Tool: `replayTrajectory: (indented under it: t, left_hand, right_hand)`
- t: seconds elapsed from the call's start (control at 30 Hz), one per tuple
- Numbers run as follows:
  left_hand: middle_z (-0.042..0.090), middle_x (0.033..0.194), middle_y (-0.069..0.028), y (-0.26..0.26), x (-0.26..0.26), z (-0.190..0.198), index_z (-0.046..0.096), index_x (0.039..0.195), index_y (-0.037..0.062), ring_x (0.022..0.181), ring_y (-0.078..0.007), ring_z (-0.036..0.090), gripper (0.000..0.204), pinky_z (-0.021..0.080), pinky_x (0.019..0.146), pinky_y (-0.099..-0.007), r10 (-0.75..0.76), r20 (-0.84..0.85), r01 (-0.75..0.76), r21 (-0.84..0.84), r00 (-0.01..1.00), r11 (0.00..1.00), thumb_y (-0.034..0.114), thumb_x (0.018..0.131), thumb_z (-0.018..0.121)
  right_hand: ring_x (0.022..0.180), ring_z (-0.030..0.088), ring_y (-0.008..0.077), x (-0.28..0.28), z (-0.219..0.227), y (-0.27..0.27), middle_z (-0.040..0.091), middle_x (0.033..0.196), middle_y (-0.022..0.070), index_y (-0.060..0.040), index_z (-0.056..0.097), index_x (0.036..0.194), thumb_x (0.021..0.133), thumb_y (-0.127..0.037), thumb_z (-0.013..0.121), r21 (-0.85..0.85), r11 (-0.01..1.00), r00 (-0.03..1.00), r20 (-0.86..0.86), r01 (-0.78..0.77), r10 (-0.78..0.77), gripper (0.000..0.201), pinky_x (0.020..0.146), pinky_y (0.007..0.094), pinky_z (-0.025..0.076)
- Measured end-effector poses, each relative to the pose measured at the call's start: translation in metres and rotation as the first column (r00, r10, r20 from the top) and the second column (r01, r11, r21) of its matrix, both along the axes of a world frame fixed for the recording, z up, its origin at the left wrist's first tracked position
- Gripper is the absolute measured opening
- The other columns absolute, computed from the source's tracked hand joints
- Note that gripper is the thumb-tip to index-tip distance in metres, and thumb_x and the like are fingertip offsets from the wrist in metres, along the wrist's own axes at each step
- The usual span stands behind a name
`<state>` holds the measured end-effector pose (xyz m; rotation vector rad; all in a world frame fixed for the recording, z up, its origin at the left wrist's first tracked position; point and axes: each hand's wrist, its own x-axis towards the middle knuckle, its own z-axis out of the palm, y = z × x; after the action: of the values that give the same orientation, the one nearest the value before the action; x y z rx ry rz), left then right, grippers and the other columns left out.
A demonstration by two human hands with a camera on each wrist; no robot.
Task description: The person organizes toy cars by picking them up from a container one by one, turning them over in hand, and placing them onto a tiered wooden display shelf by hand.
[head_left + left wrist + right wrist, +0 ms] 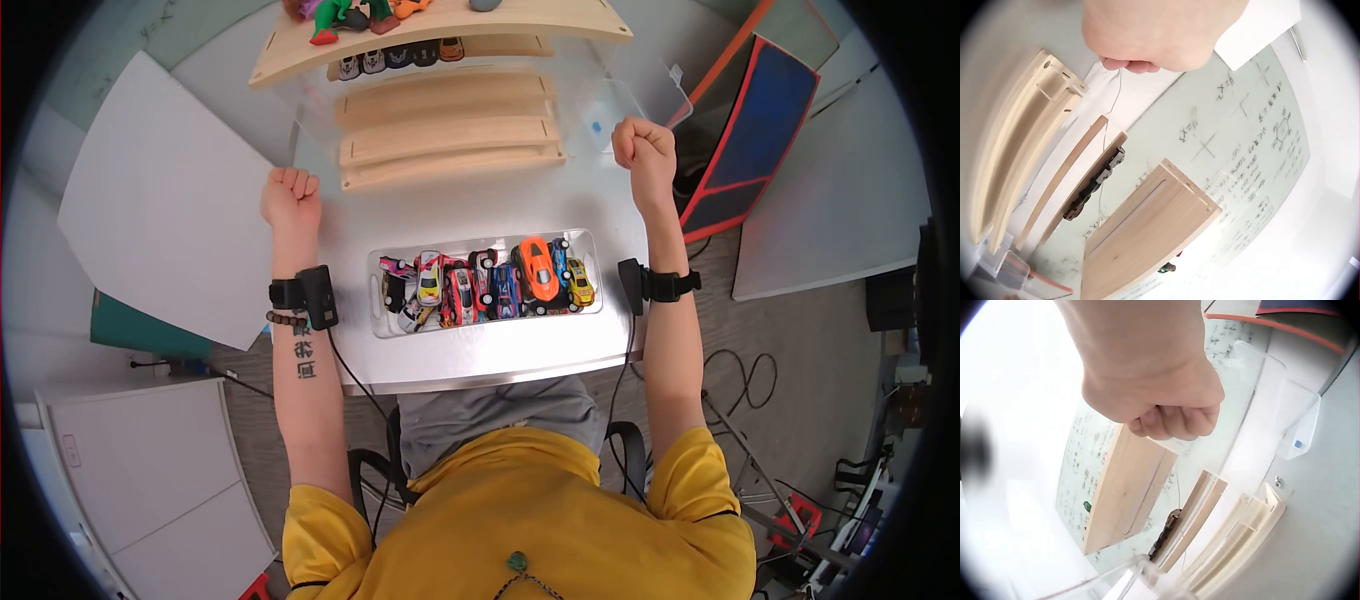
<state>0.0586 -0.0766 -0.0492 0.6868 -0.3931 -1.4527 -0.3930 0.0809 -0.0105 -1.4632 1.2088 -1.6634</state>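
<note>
1. Both hands are apart, fingers curled in, nothing gripped: left hand (291,205) and right hand (650,165) beyond the clear tray (590,246). In it toy cars (507,290) lie heaped on the shiny table (480,362), some partly hidden under others. Left forearm carries dark characters.
2. From the left wrist, the fist is cut off above; on the pale board (1244,165) I read "y=x", smaller lines are blurred.
3. From the right wrist, board writing is unreadable; a clear box (1300,415) stands on the tabletop.
</note>
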Motion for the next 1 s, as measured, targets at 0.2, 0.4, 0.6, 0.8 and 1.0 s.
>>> replayTrajectory:
  t: [0.2,0.4,0.6,0.8,1.0]
  left_hand:
    - [0.027,0.065,0.002,-0.002,-0.001,-0.001,0.033,0.072,0.0135,0.055,-0.0125,0.022,0.025,0.02,0.052,-0.0292,-0.13,-0.068,0.132,0.022,0.989,0.991,-0.007,0.087,0.032]
    - [0.036,0.074,0.0004,-0.013,0.0,-0.025,0.037,0.082,0.011,0.061,-0.0143,0.031,0.022,0.03,0.06,-0.0303,-0.224,-0.121,0.233,0.061,0.967,0.971,-0.011,0.079,0.037]
    - [0.042,0.083,-0.0047,-0.01,-0.011,-0.023,0.044,0.095,0.0065,0.068,-0.0191,0.038,0.032,0.037,0.069,-0.035,-0.185,0.051,0.181,0.073,0.981,0.981,-0.012,0.07,0.041]
    - [0.038,0.081,-0.0036,-0.004,-0.017,-0.015,0.041,0.092,0.0054,0.068,-0.0176,0.037,0.027,0.036,0.068,-0.0322,-0.169,0.086,0.164,0.063,0.982,0.984,-0.013,0.073,0.043]
    - [0.048,0.082,-0.0079,-0.007,-0.017,-0.023,0.047,0.093,0.0047,0.069,-0.021,0.043,0.025,0.04,0.067,-0.0347,-0.148,0.139,0.144,0.033,0.979,0.989,-0.011,0.075,0.04]
  right_hand:
    - [0.052,0.033,0.0017,0.012,-0.033,-0.011,0.047,0.066,-0.0073,-0.0112,0.056,0.077,0.1,-0.021,0.063,0.285,0.949,0.962,0.189,0.137,-0.196,0.026,0.048,0.0227,0.022]
    - [0.053,0.036,0.0035,0.017,-0.026,0.0,0.046,0.063,-0.0057,-0.0109,0.054,0.071,0.1,-0.022,0.067,0.348,0.937,0.99,0.125,0.012,-0.059,0.034,0.05,0.0225,0.026]
    - [0.053,0.044,0.0051,0.011,-0.035,0.0,0.053,0.064,-0.0035,-0.0097,0.06,0.074,0.101,-0.023,0.067,0.458,0.887,0.988,0.153,-0.061,-0.012,0.031,0.05,0.0218,0.03]
    - [0.053,0.046,0.0057,0.009,-0.043,-0.002,0.055,0.064,-0.0033,-0.0088,0.062,0.077,0.1,-0.023,0.069,0.346,0.935,0.936,0.349,-0.081,-0.048,0.028,0.05,0.0223,0.033]
    - [0.054,0.047,0.0063,0.009,-0.046,-0.003,0.056,0.065,-0.0025,-0.008,0.061,0.077,0.1,-0.02,0.068,0.314,0.947,0.916,0.396,-0.074,-0.06,0.027,0.051,0.023,0.035]
